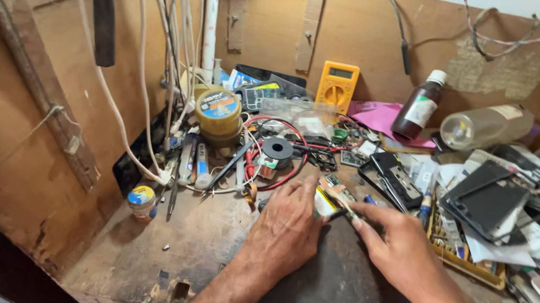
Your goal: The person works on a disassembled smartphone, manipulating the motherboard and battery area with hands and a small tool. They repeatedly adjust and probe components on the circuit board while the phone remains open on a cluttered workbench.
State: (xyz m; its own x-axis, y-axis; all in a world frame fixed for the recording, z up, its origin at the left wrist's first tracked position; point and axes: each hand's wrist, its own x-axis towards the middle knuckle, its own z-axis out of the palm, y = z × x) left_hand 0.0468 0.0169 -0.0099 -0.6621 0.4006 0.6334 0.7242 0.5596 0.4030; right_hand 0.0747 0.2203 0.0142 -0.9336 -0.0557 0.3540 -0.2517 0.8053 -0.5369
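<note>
Both hands meet at the middle of a worn, dark-stained wooden workbench (200, 260). The left hand (283, 233) lies knuckles-up with its fingers curled down onto a small flat circuit board with a pale yellowish part (332, 193); most of that board is hidden under the fingers, so its full outline cannot be made out. The right hand (396, 248) comes in from the right with thumb and forefinger pinched narrow around a thin dark tool (344, 213), probably tweezers or a fine probe, whose tip touches the board's near edge. Both forearms are cut off by the lower frame.

Behind the hands sits a tangle: a round yellow tin with a blue label (218, 113), a black ring-shaped spool (278, 149) amid red wires, and a yellow handheld multimeter (337, 86) propped against the back panel. To the right stand a brown glass bottle with a white cap (420, 107) and a clear bottle lying on its side (485, 126). A dark phone frame (486, 199) rests on loose papers, half buried. A small jar with a blue and yellow lid (142, 201) stands alone at the left.
</note>
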